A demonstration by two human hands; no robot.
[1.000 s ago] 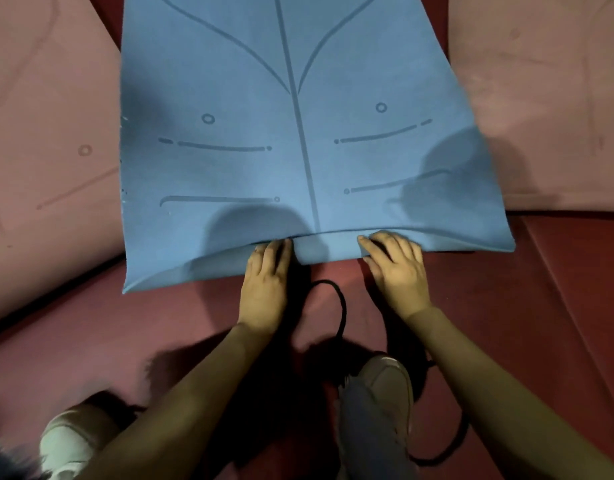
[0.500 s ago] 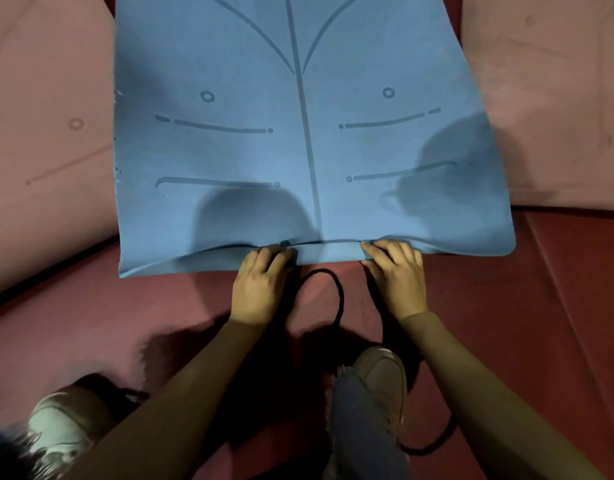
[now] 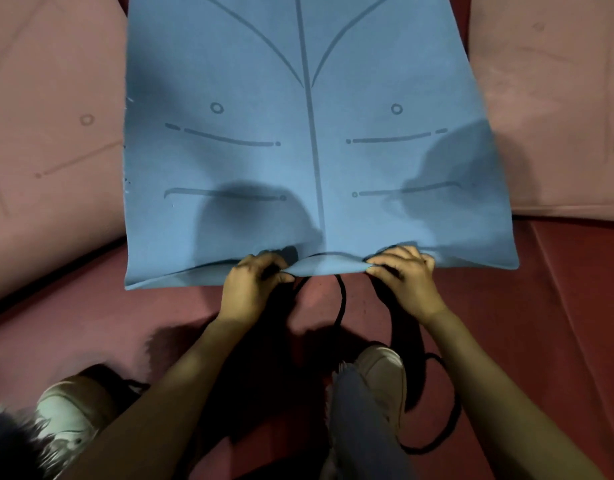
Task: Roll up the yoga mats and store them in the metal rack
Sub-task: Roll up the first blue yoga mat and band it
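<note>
A blue yoga mat (image 3: 309,150) with dark alignment lines lies flat on the red floor, running away from me. Its near edge is lifted and curled over in the middle. My left hand (image 3: 251,291) pinches that near edge left of centre. My right hand (image 3: 406,282) pinches the same edge right of centre, fingers curled over the fold. The strip of mat between my hands bulges upward. The metal rack is not in view.
Pink yoga mats lie flat on both sides, one at the left (image 3: 49,140) and one at the right (image 3: 555,105). A black cord (image 3: 340,299) loops on the red floor (image 3: 541,306) beneath my hands. My two shoes (image 3: 66,414) stand near the bottom.
My fingers went from lying flat on the near edge to gripping it, and the edge has lifted and begun curling over. The view has shifted slightly closer.
</note>
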